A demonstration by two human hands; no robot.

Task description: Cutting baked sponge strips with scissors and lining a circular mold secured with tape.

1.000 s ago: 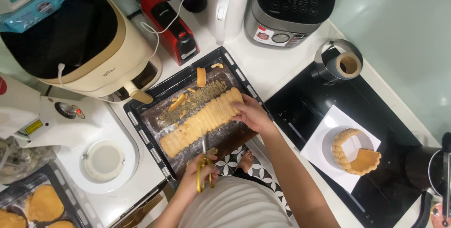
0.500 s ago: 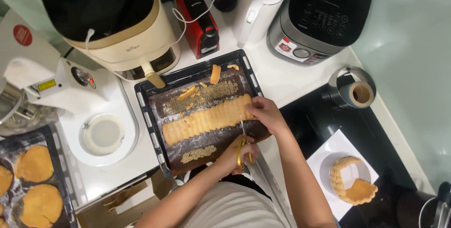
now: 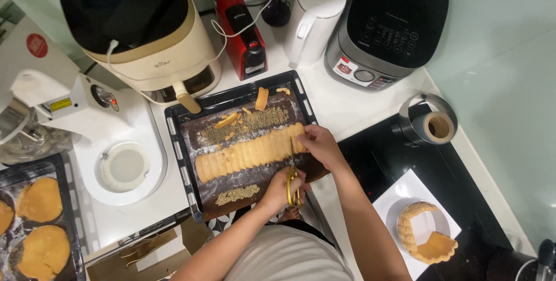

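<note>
A black baking tray [image 3: 176, 159] lined with a dark sheet holds a long strip of joined sponge fingers [image 3: 243, 153], with crumbs and cut-off bits around it. My left hand [image 3: 282, 191] is shut on yellow-handled scissors [image 3: 292, 178]. Their blades point away from me at the strip's right end. My right hand [image 3: 318, 145] pinches that right end of the strip, just beside the blades.
Behind the tray stand a cream air fryer [image 3: 145, 32], a red coffee machine [image 3: 243, 32], a white kettle [image 3: 313, 17] and a multicooker [image 3: 388, 23]. A stand mixer [image 3: 69, 107] is on the left. Round sponge discs [image 3: 37, 223] lie on a second tray. A sponge-finger ring [image 3: 425, 240] and an acetate roll [image 3: 431, 124] sit on the black hob.
My left hand has moved the scissors right, from the strip's front middle to its right end. My right hand has stayed on that end. The view has shifted slightly.
</note>
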